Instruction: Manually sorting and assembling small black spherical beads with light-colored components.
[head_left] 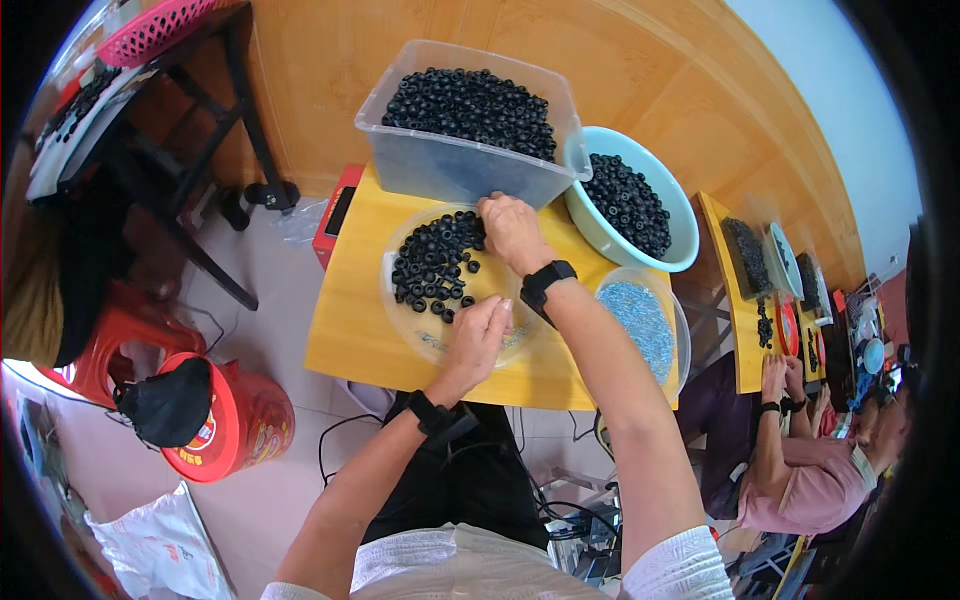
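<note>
A shallow clear round tray (pixel 391 318) on the yellow table holds a heap of small black ring-like pieces (pixel 432 258). A few tiny silvery pieces lie at its near side. My left hand (pixel 474 347) is over the tray's near right part, thumb and fingers pinched together beside a black piece. Farther off, my right hand (pixel 514 233) curls closed at the tray's far right edge, fingertips by the heap. What either hand holds is too small or hidden to tell. To the right stands a clear round tub of tiny blue-silver pieces (pixel 640 325).
Behind the tray stand a clear plastic bin (pixel 460 168) and a light blue basin (pixel 690 238), both holding black pieces. A red lidded bucket (pixel 268 425) and a red stool (pixel 125 325) stand at left. Another person (pixel 810 485) works at a table (pixel 748 340) on the right.
</note>
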